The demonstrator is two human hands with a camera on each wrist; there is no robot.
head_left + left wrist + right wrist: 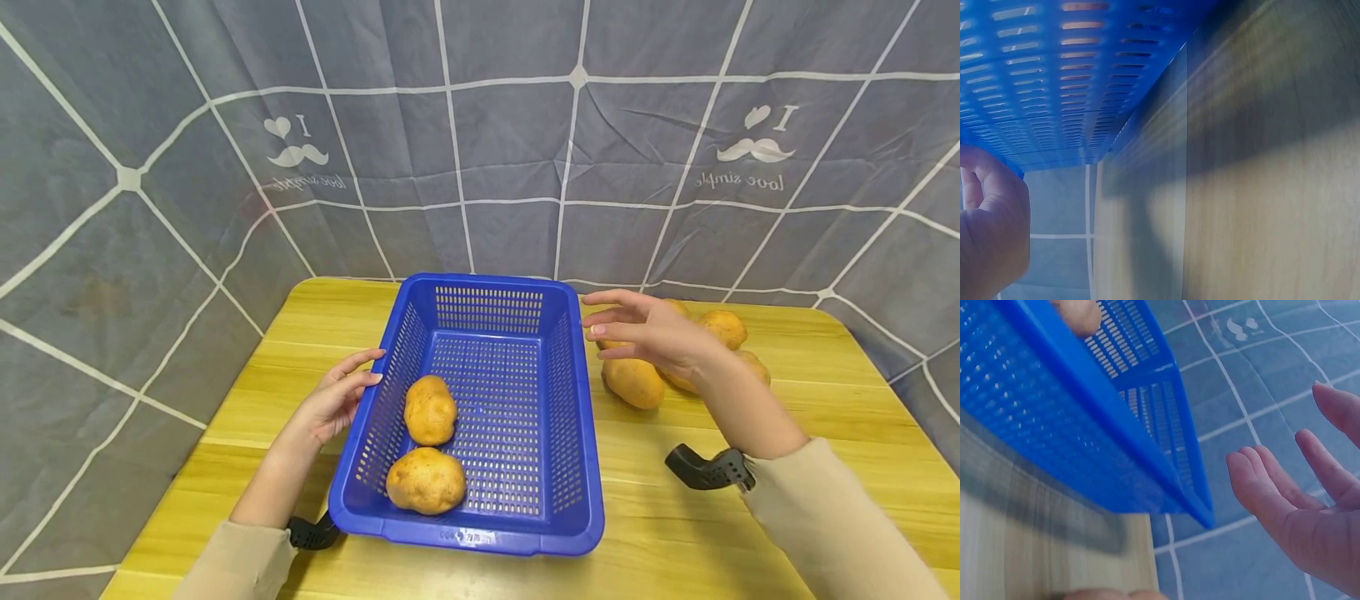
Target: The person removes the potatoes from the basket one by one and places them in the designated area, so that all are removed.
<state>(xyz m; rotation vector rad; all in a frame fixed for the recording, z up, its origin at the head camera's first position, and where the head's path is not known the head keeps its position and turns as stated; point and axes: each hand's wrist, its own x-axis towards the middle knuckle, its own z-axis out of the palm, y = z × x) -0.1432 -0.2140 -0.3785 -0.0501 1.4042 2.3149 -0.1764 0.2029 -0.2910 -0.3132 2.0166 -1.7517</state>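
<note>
A blue plastic basket with slotted walls stands on the table. Two potatoes, an upper potato and a lower potato, lie in its near left part. My left hand holds the basket's left rim with curled fingers; in the left wrist view this hand is at the basket's edge. Just right of the right rim, my right hand hovers with extended, spread fingers and holds nothing. Beneath and beside it lie several loose potatoes, partly hidden by the hand. The right wrist view shows the hand apart from the basket.
The yellow wood-grain table extends around the basket. A grey curtain with white lines hangs behind and at both sides. Black wrist mounts stick out below both forearms.
</note>
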